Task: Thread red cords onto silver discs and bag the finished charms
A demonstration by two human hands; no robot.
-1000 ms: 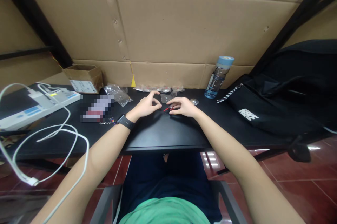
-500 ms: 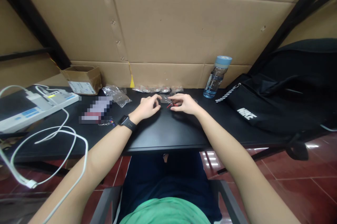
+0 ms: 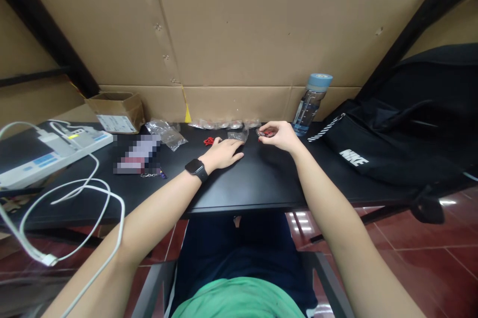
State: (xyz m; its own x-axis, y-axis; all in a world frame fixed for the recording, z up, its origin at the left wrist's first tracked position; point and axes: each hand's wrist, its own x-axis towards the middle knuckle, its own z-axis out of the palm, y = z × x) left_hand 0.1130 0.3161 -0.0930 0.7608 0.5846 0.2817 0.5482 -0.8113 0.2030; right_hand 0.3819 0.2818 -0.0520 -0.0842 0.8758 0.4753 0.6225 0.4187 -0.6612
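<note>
My left hand (image 3: pixel 225 153) lies low over the black table (image 3: pixel 239 186), fingers stretched out and palm down. Its fingertips touch or nearly touch a small clear plastic bag (image 3: pixel 238 135). Behind its wrist side rests a little red tangled piece (image 3: pixel 209 141), partly hidden by the hand. My right hand (image 3: pixel 281 135) is closed in a pinch, raised slightly at the right of the bag. Between its thumb and fingers is a small red-and-dark wire-like bundle (image 3: pixel 266 133), mostly covered by the fingers.
A row of small clear packets (image 3: pixel 216 123) lies along the cardboard wall (image 3: pixel 231 34). To the left are a crumpled plastic bag (image 3: pixel 167 135), a small carton (image 3: pixel 118 111) and a power strip (image 3: pixel 56 156) with white cables. A water bottle (image 3: pixel 309 104) and black bag (image 3: pixel 377 144) stand right.
My left hand has moved right and flattened out beside the plastic bag. My right hand has shifted right with the wire-like bundle. The red tangled piece now shows left of my left hand.
</note>
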